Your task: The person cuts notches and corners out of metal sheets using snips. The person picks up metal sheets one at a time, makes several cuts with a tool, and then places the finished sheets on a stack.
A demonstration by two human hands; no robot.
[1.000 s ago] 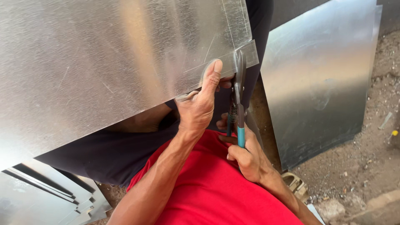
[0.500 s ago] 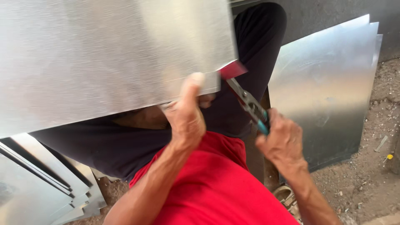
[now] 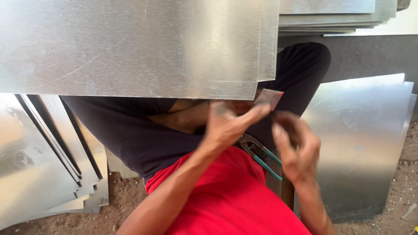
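A large galvanised metal sheet (image 3: pixel 130 48) lies across my lap, with a notch cut at its lower right corner. My left hand (image 3: pixel 224 126) pinches a small cut-off metal piece (image 3: pixel 269 97) just below that notch. My right hand (image 3: pixel 296 150) is blurred, close to the right of the left one, its fingers loosely apart and holding nothing I can make out. Teal-handled metal snips (image 3: pixel 261 157) lie between the two hands on my lap, above my red shirt (image 3: pixel 230 204).
A stack of cut metal sheets (image 3: pixel 48 161) leans at the lower left. Another sheet (image 3: pixel 365 143) stands at the right, and more sheets (image 3: pixel 331 17) are stacked at the top right. Bare dirt ground (image 3: pixel 400 191) shows at the right edge.
The snips have left my right hand and now lie on my lap. The small corner piece has come free of the sheet and sits in my left fingers. The view shifted left.
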